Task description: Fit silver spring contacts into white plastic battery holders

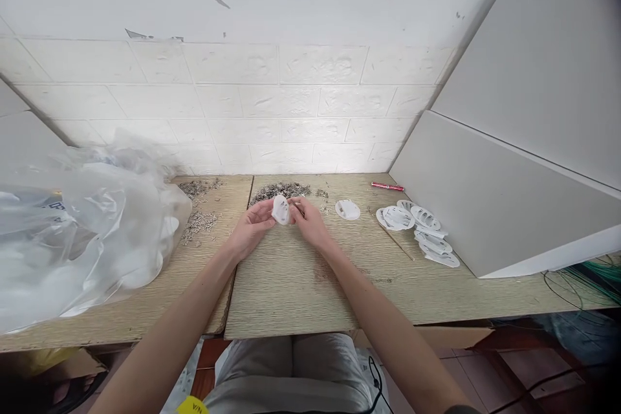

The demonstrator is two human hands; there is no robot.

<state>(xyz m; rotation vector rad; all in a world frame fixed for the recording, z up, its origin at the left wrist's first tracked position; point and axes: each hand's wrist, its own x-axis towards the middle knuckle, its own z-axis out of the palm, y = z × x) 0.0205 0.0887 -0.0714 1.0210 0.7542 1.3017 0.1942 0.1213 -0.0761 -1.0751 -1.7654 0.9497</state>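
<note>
My left hand pinches a round white plastic disc with slots in it, held tilted up above the table. At the disc's right edge is my right hand, its fingers closed together; what lies between them is too small to make out. Just behind both hands spreads a heap of small metal pieces. To the right, another white disc lies flat with a small part on it. Farther right, several slotted white discs are piled in overlapping rows.
A large clear plastic bag of white pieces fills the left side. Beside it lie more small metal pieces. A red pen and a thin stick rest on the right. Grey panels and a white wall bound the table.
</note>
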